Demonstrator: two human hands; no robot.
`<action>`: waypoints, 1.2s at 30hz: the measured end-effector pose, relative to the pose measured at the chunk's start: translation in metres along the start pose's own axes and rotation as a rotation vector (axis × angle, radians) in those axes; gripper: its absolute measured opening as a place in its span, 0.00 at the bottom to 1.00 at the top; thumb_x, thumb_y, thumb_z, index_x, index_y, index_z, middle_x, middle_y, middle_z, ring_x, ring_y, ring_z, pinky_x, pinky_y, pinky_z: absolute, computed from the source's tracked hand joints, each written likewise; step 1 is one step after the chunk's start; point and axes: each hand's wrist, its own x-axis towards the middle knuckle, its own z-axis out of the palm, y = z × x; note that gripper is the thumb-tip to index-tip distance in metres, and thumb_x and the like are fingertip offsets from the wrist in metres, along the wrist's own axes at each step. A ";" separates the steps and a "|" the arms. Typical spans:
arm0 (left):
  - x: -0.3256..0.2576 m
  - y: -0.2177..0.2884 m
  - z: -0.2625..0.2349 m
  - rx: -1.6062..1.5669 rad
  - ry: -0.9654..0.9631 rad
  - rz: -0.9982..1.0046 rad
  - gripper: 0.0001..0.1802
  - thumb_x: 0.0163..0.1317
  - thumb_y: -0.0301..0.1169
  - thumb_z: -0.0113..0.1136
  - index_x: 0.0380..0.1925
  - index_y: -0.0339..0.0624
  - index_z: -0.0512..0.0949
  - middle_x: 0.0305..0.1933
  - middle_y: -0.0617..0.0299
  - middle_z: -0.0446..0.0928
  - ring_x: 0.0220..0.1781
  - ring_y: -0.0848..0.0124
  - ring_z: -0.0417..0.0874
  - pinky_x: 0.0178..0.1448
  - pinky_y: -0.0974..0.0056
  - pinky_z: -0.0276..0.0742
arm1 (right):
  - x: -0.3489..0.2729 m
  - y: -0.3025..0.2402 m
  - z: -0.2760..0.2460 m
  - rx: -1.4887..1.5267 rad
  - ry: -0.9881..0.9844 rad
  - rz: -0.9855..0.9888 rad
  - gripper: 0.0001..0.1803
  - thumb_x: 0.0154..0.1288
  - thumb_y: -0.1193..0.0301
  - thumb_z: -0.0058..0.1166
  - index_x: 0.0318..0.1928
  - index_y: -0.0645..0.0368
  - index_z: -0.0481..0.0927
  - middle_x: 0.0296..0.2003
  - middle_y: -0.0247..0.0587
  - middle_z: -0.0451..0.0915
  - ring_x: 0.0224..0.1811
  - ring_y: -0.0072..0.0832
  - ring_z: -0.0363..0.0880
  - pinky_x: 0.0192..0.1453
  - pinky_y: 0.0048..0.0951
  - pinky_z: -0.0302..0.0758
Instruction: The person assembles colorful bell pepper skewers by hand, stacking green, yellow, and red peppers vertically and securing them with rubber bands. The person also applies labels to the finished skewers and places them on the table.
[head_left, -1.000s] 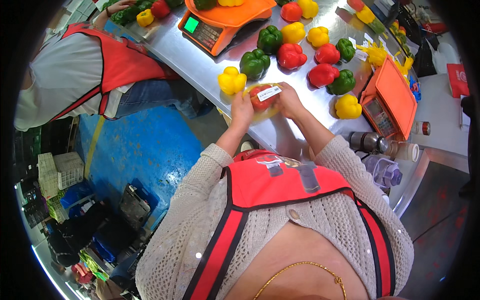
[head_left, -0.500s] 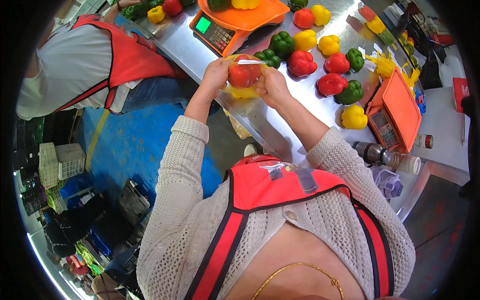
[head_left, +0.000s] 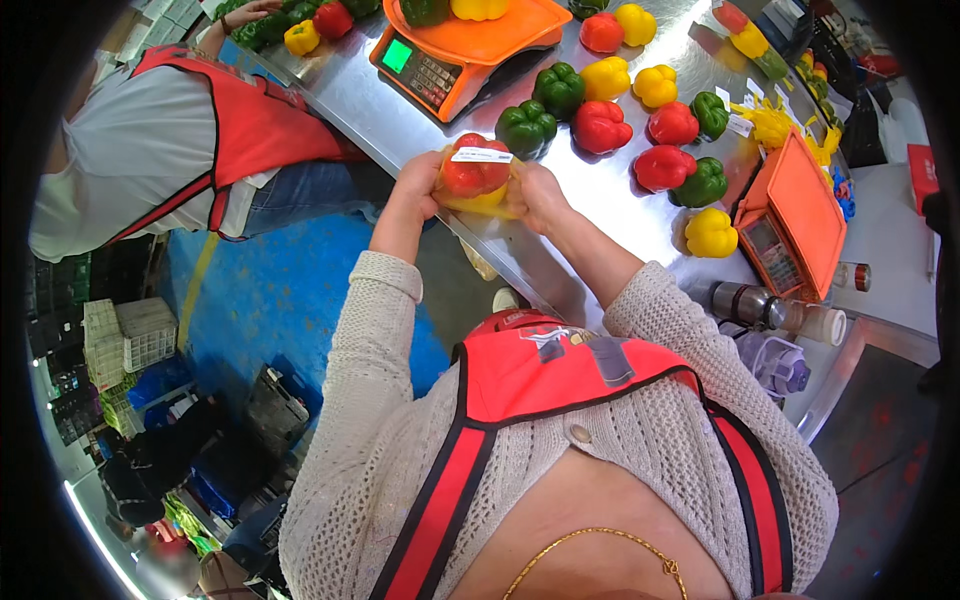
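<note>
At the table's near edge, my left hand (head_left: 412, 197) and my right hand (head_left: 541, 196) grip opposite sides of a yellow net bag (head_left: 452, 204). A red bell pepper (head_left: 470, 180) and a yellow bell pepper (head_left: 490, 198) show through it. Across the top of the red pepper runs a narrow white label (head_left: 481, 155). My fingers are closed on the bag's sides, with some fingertips hidden. Just beyond the bag a green bell pepper (head_left: 526, 130) rests on the metal table (head_left: 600, 195).
An orange scale (head_left: 440, 75) with peppers on its tray stands beyond my hands. Loose peppers spread to the right, near a second orange scale (head_left: 795, 215), yellow nets (head_left: 768, 127) and bottles (head_left: 745, 303). A co-worker in a red vest (head_left: 250, 130) is at left.
My hands have brought the bag slightly nearer and left, uncovering more of the green pepper behind it. The white label now faces up more fully.
</note>
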 end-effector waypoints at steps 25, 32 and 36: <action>0.057 0.058 0.105 0.375 -0.021 0.414 0.13 0.67 0.36 0.55 0.39 0.36 0.80 0.36 0.60 0.82 0.33 0.67 0.82 0.36 0.62 0.78 | -0.001 -0.122 0.003 -0.042 0.089 -0.314 0.12 0.70 0.72 0.39 0.28 0.54 0.72 0.18 0.31 0.64 0.13 0.20 0.54 0.17 0.26 0.49; 0.043 0.056 0.090 0.148 -0.144 0.188 0.19 0.75 0.41 0.51 0.50 0.36 0.78 0.48 0.58 0.83 0.47 0.67 0.86 0.49 0.62 0.83 | 0.011 -0.109 -0.025 0.118 -0.243 -0.074 0.11 0.74 0.63 0.45 0.30 0.47 0.73 0.19 0.22 0.64 0.14 0.16 0.53 0.18 0.20 0.48; 0.052 0.051 0.082 0.018 -0.151 0.095 0.19 0.78 0.41 0.46 0.56 0.39 0.74 0.52 0.59 0.82 0.49 0.66 0.86 0.52 0.61 0.84 | 0.014 -0.108 -0.027 0.170 -0.262 -0.065 0.15 0.76 0.59 0.48 0.28 0.44 0.69 0.16 0.17 0.58 0.12 0.14 0.50 0.16 0.20 0.45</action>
